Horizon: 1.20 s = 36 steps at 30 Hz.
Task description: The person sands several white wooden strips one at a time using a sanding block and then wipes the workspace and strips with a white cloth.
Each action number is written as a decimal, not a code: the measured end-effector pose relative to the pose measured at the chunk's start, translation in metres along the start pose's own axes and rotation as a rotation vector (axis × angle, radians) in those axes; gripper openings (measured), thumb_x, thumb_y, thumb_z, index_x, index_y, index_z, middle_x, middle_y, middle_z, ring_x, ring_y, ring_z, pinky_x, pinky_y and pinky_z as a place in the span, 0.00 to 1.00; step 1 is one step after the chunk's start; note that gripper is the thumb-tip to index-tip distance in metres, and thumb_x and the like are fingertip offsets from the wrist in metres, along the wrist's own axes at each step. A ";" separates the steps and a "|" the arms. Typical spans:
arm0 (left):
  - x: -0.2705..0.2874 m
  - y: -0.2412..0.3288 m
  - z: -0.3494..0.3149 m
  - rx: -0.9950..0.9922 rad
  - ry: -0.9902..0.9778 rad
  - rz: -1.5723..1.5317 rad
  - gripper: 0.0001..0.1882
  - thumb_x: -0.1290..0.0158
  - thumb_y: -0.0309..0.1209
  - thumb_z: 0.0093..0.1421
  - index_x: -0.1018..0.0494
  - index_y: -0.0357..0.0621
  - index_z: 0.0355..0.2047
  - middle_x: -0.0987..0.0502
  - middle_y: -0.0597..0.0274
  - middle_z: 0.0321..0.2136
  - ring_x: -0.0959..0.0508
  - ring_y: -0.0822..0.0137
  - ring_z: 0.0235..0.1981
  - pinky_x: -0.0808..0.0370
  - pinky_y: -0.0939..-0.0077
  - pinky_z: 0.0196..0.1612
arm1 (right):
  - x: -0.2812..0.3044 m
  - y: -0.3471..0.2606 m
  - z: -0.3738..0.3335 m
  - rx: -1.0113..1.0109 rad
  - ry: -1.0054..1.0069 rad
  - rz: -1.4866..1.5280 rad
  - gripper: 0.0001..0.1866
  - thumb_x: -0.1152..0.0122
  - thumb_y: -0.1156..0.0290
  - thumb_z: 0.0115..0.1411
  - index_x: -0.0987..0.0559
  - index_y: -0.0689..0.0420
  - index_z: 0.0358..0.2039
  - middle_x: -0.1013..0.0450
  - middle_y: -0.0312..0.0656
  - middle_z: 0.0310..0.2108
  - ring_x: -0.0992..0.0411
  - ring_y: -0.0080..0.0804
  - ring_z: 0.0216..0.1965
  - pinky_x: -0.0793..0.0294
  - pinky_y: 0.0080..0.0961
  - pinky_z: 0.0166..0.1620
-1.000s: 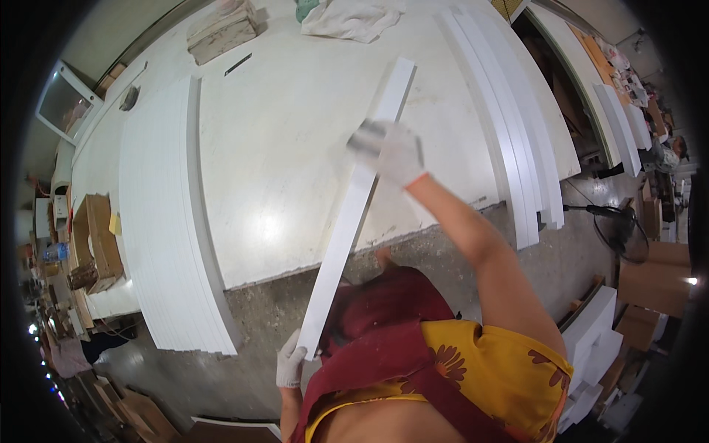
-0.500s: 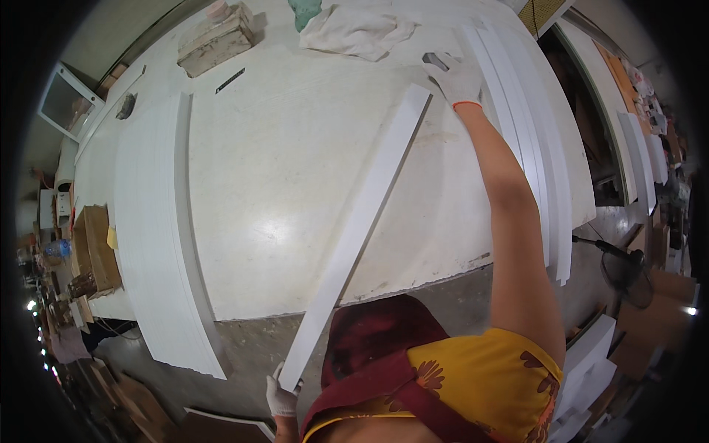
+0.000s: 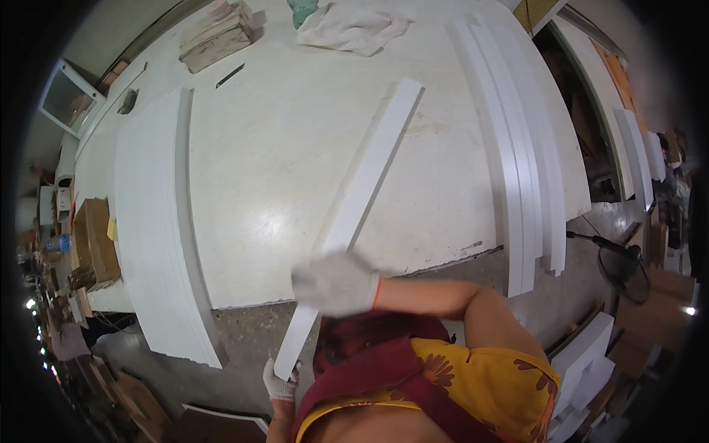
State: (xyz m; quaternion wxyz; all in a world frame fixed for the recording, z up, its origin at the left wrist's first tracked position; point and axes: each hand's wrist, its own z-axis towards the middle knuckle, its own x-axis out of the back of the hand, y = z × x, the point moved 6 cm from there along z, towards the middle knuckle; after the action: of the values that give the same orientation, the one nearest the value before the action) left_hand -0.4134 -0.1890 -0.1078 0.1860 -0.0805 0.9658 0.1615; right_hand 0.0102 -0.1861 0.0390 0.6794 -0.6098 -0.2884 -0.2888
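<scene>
A long white strip (image 3: 377,162) lies slantwise across the table and sticks out over its near edge. Gloved in white, my left hand (image 3: 280,382) is closed round the strip's near end. My right hand (image 3: 340,285), also gloved and smeared by motion, is over the strip just past the table's near edge. A small grey block (image 3: 303,281) shows at its fingers; its exact kind is too blurred to tell. The hand covers part of the strip.
A stack of white boards (image 3: 151,221) lies at the left, and several white strips (image 3: 517,170) line the right side; both overhang the near edge. Farther back are a dirty block (image 3: 216,38), a white cloth (image 3: 354,28) and a thin dark blade-like piece (image 3: 230,75).
My right hand has swept from beyond the strip's far end back toward me, down along the strip. My left hand keeps its hold on the near end, and the strip has barely shifted.
</scene>
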 end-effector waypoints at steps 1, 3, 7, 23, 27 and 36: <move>-0.002 0.001 -0.002 0.015 -0.042 0.014 0.31 0.59 0.50 0.71 0.28 0.30 0.56 0.18 0.41 0.40 0.16 0.46 0.30 0.18 0.72 0.21 | -0.011 -0.022 -0.013 0.173 0.162 -0.013 0.14 0.38 0.51 0.56 0.21 0.46 0.34 0.24 0.45 0.35 0.23 0.46 0.29 0.22 0.47 0.32; -0.008 -0.003 -0.005 0.041 -0.118 0.024 0.31 0.59 0.49 0.72 0.28 0.31 0.56 0.18 0.40 0.40 0.16 0.45 0.31 0.18 0.72 0.20 | -0.001 -0.030 -0.020 0.309 0.131 0.006 0.07 0.38 0.58 0.53 0.23 0.44 0.29 0.24 0.40 0.36 0.24 0.41 0.29 0.22 0.46 0.34; -0.009 -0.008 -0.008 0.001 -0.023 -0.101 0.31 0.61 0.49 0.72 0.29 0.30 0.57 0.18 0.38 0.41 0.15 0.44 0.33 0.18 0.69 0.20 | 0.114 0.152 0.007 -0.251 0.244 -0.409 0.10 0.46 0.56 0.63 0.23 0.37 0.44 0.25 0.41 0.47 0.25 0.43 0.43 0.24 0.43 0.45; 0.003 -0.014 0.018 0.016 -0.086 -0.247 0.30 0.56 0.42 0.70 0.34 0.31 0.64 0.21 0.39 0.52 0.18 0.39 0.48 0.12 0.54 0.36 | -0.121 -0.138 0.000 0.322 0.151 -0.046 0.11 0.38 0.57 0.53 0.20 0.41 0.37 0.29 0.42 0.32 0.26 0.40 0.33 0.25 0.40 0.31; -0.042 -0.012 0.002 0.082 -0.275 -0.292 0.34 0.57 0.45 0.71 0.39 0.31 0.68 0.26 0.35 0.58 0.22 0.32 0.53 0.13 0.51 0.42 | -0.094 -0.131 0.017 0.372 0.109 -0.046 0.08 0.37 0.58 0.51 0.21 0.43 0.31 0.29 0.40 0.29 0.25 0.38 0.32 0.25 0.37 0.30; -0.120 -0.012 0.012 0.197 -0.753 -0.523 0.33 0.66 0.45 0.76 0.45 0.32 0.71 0.39 0.32 0.68 0.40 0.25 0.68 0.41 0.25 0.68 | -0.019 -0.021 0.001 -0.109 0.547 -0.471 0.13 0.35 0.57 0.62 0.14 0.46 0.43 0.19 0.46 0.39 0.20 0.43 0.43 0.22 0.39 0.38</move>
State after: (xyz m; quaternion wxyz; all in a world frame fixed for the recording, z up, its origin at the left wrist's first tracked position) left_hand -0.2968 -0.1845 -0.0749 0.5647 -0.2389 0.7892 0.0348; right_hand -0.0177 -0.1859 0.0389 0.6126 -0.4620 -0.2126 -0.6050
